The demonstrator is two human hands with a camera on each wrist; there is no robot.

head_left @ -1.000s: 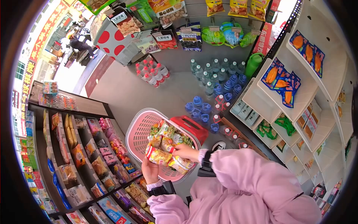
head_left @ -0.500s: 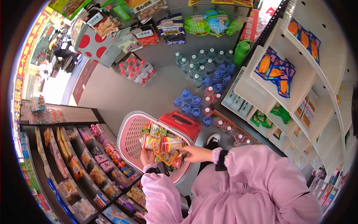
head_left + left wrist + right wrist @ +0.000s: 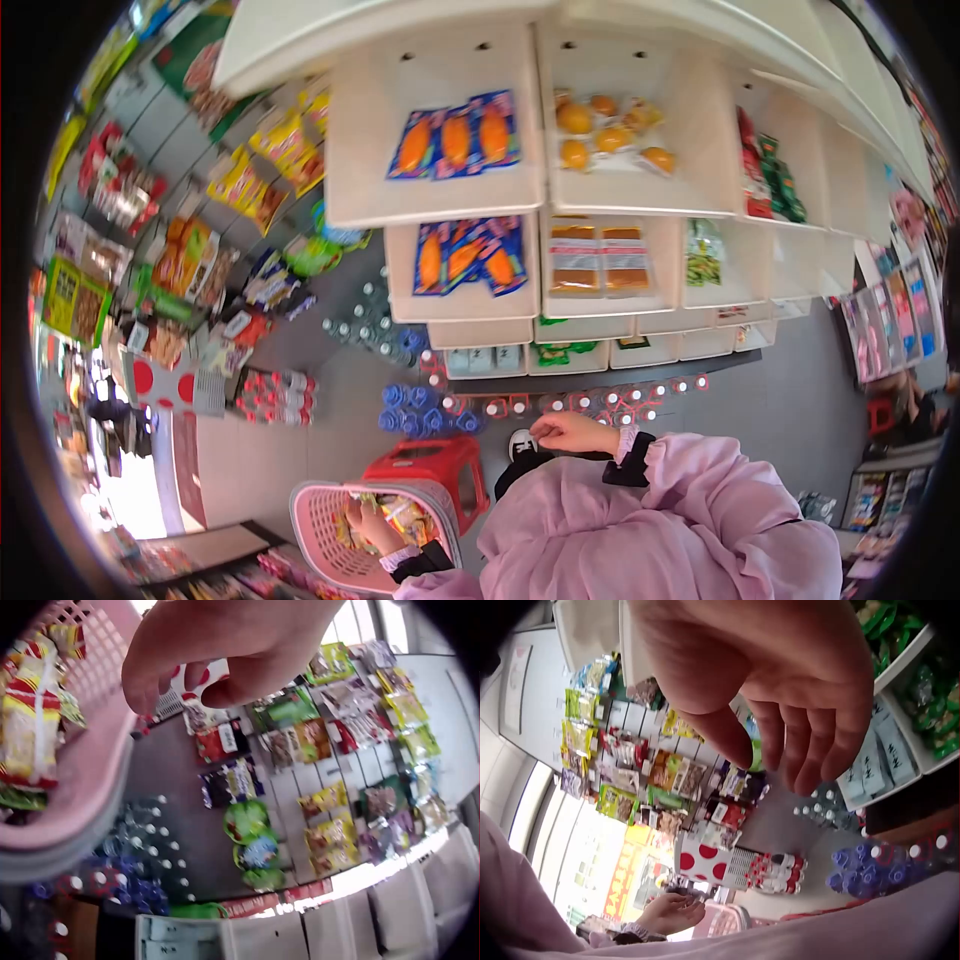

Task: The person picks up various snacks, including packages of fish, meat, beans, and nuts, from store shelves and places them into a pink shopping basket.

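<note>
A pink plastic basket (image 3: 312, 528) sits at the lower left of the head view with several shiny snack packets (image 3: 408, 520) in it. My left hand (image 3: 370, 525) hovers by the basket, overlapping its opening from above. In the left wrist view that hand (image 3: 232, 645) shows loosely bent fingers with nothing in them, beside the basket's rim (image 3: 97, 799). My right hand (image 3: 578, 434) hangs in front of my body, near the shoe. Its fingers (image 3: 810, 742) hang relaxed and hold nothing in the right wrist view.
Tiered white bins (image 3: 440, 200) with blue snack packets (image 3: 455, 140) and round orange items (image 3: 600, 125) stand ahead. A red stool (image 3: 430, 460) adjoins the basket. Blue-capped bottles (image 3: 410, 410) and red-capped bottles (image 3: 620, 400) line the floor. Hanging snack bags (image 3: 190, 260) cover the left wall.
The head view has swung right, toward the white bins. Both hands have come away from the packets they were handling; the right hand has moved out of the basket, away to the right.
</note>
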